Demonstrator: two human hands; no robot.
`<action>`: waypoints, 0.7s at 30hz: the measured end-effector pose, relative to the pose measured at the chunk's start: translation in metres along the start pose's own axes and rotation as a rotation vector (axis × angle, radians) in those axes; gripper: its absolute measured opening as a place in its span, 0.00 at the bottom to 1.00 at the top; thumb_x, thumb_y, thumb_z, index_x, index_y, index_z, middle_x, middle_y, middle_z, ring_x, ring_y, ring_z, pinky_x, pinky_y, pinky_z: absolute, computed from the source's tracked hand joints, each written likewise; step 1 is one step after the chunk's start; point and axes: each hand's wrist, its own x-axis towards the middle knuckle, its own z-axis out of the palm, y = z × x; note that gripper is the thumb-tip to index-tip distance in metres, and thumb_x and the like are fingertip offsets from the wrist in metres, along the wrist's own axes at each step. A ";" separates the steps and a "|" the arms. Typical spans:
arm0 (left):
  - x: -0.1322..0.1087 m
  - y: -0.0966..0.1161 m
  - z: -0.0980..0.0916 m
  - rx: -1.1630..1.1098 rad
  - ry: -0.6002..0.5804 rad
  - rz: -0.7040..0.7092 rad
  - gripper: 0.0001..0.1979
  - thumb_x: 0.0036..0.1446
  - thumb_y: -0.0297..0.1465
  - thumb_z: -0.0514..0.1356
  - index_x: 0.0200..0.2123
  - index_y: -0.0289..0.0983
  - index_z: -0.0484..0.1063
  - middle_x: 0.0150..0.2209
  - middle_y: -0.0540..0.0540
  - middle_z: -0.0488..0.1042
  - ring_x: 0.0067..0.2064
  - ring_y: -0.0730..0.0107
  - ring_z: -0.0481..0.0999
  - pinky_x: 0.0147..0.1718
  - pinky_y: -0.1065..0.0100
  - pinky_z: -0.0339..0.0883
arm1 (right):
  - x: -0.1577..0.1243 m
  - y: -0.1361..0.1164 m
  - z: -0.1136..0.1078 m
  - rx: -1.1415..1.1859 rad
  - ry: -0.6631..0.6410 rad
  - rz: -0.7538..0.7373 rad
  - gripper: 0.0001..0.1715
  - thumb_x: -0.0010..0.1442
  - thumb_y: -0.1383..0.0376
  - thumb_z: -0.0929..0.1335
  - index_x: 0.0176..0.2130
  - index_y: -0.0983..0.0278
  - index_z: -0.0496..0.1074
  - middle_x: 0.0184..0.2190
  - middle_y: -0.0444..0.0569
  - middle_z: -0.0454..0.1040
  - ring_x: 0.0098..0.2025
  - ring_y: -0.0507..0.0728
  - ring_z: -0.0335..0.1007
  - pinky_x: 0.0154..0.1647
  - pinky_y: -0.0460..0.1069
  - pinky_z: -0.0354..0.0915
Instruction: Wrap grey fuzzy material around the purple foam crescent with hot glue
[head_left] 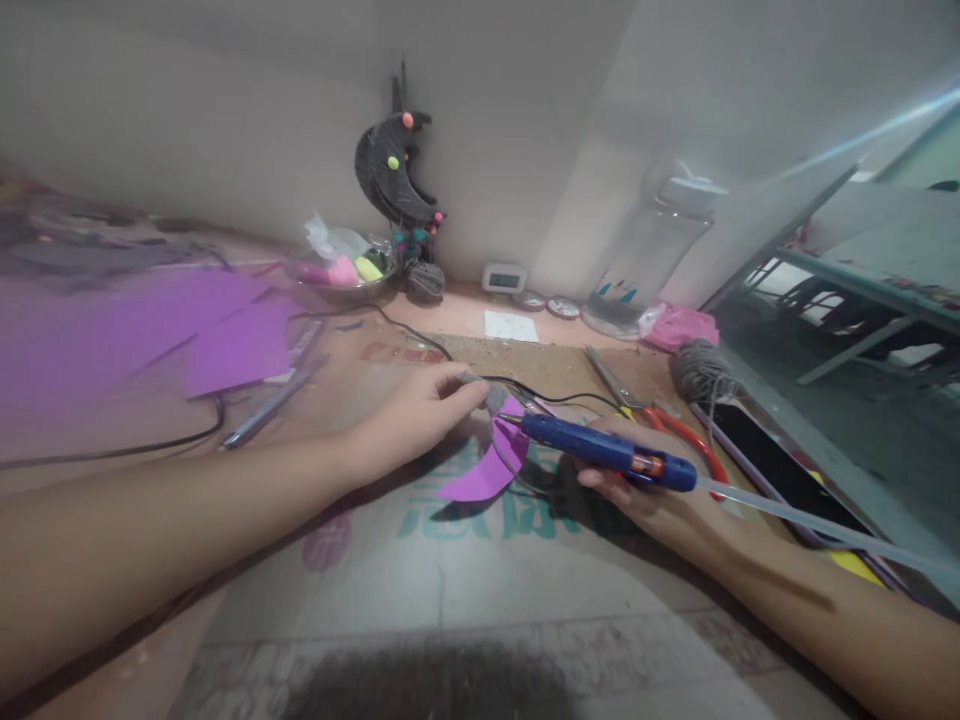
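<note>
Pinched in my left hand [439, 405] is the upper end of a purple paper crescent [480, 475], where grey yarn [496, 399] is wrapped around the tip. The lower tip of the crescent points left, just above the printed sheet. My right hand [622, 475] grips a blue glue gun [577, 440], with a clear glue stick [795, 515] trailing out of its back. The nozzle touches or nearly touches the crescent close to the wrapped part; which one I cannot tell. A strand of yarn loops below the nozzle.
Purple paper sheets [236, 345] and a pen [266, 405] lie left. A bowl of soft bits [345, 290] and a dark yarn-wrapped moon [390, 165] stand behind. Red-handled scissors [686, 440], a grey yarn ball [701, 370], a phone [780, 465] and a clear bottle [649, 260] are right.
</note>
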 end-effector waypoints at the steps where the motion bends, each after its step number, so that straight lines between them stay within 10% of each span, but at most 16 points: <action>1: 0.000 0.000 0.000 -0.001 0.001 -0.002 0.15 0.62 0.37 0.53 0.25 0.37 0.67 0.22 0.52 0.69 0.26 0.72 0.67 0.26 0.69 0.57 | 0.000 -0.001 0.000 -0.014 0.000 -0.001 0.14 0.57 0.53 0.71 0.33 0.61 0.72 0.28 0.47 0.75 0.29 0.56 0.70 0.29 0.50 0.65; 21: -0.001 0.001 0.000 -0.038 -0.009 0.011 0.16 0.62 0.39 0.54 0.25 0.37 0.65 0.22 0.53 0.69 0.25 0.72 0.67 0.26 0.70 0.58 | 0.003 -0.011 0.004 -0.110 0.041 0.000 0.18 0.55 0.50 0.69 0.26 0.60 0.67 0.21 0.45 0.71 0.25 0.55 0.68 0.25 0.49 0.61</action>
